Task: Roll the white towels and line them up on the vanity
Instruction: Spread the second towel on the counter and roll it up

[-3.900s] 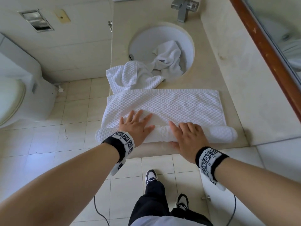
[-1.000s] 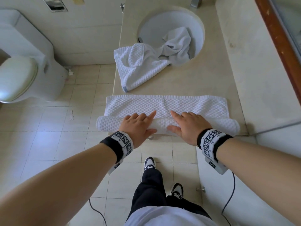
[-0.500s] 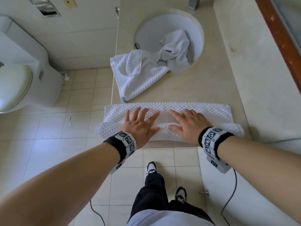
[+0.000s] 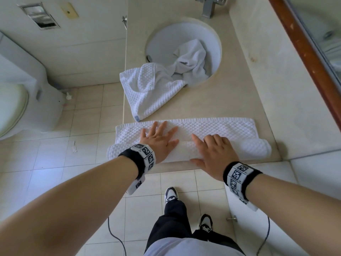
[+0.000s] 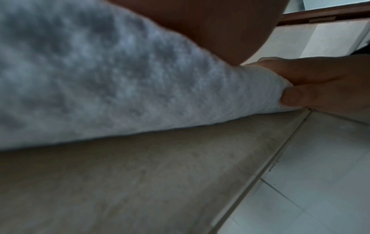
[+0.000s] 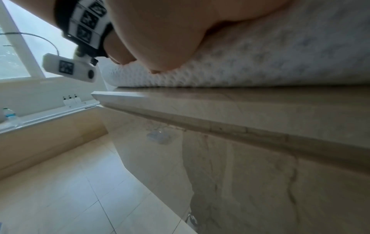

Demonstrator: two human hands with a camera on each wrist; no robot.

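Observation:
A white waffle towel [image 4: 217, 130] lies along the front edge of the beige vanity [image 4: 230, 100], its near part wound into a thick roll [image 4: 245, 148]. My left hand [image 4: 158, 139] lies flat on the roll with fingers spread. My right hand [image 4: 212, 152] presses the roll beside it, fingers straight. The left wrist view shows the roll [image 5: 120, 82] close up on the counter's edge. In the right wrist view the roll [image 6: 260, 63] sits under my palm. A second white towel [image 4: 147, 91] lies crumpled, draped from the counter into the sink, where a smoother white cloth [image 4: 190, 58] is bunched.
The round sink [image 4: 162, 39] and faucet [image 4: 208, 6] are at the back of the counter. A wood-framed mirror [image 4: 302, 52] runs along the right. A toilet [image 4: 20, 100] stands on the tiled floor to the left. My feet are below the counter edge.
Both hands have pushed the roll away from me. The roll has grown thicker and the flat strip of towel beyond it is narrower than before.

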